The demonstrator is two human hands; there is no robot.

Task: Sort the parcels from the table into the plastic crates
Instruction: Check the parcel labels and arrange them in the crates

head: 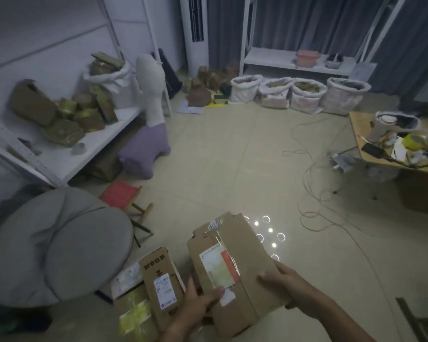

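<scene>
While held, two parcels (230,270), two hands (200,304).

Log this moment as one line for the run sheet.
left hand: grips big parcel | right hand: grips same parcel | smaller parcel: beside left hand | crates: not in view

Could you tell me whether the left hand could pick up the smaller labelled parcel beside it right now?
Probably not yet: the left hand grips the large parcel, though the smaller parcel lies unobstructed beside it.

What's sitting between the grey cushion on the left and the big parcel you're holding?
In the head view, a narrower cardboard parcel with a white label lies between the grey cushion and the big parcel, beside the left hand.
</scene>
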